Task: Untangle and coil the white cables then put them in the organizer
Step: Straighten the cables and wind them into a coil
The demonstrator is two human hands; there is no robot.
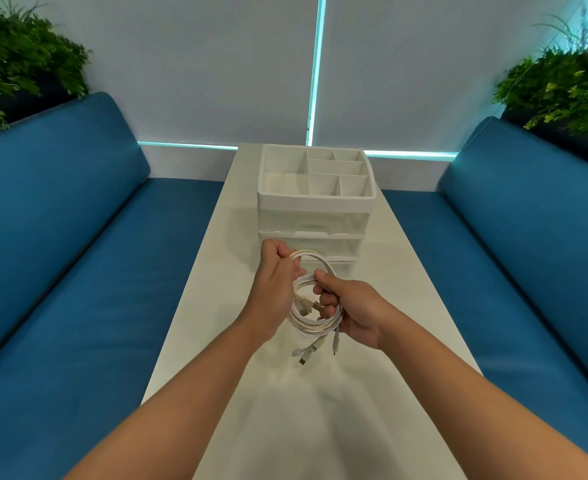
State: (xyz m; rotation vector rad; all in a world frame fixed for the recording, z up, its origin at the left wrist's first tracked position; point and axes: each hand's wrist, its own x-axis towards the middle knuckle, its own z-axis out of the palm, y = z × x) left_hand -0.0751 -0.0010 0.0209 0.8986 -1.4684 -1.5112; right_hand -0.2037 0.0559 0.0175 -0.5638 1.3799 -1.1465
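A bundle of white cables (311,325) hangs in loops between my two hands, above the white table (320,410). My left hand (277,285) grips the top of the loops, fingers curled round the strands. My right hand (349,311) holds the right side of the coil, thumb over it. Several plug ends (308,355) dangle below the coil. The white organizer (315,197) stands just behind my hands, with open compartments on top and two clear drawers below, both shut.
Blue bench cushions (88,258) run along both sides of the narrow table. Green plants (19,60) stand at the back left and back right corners. A white wall with a lit strip is behind the organizer.
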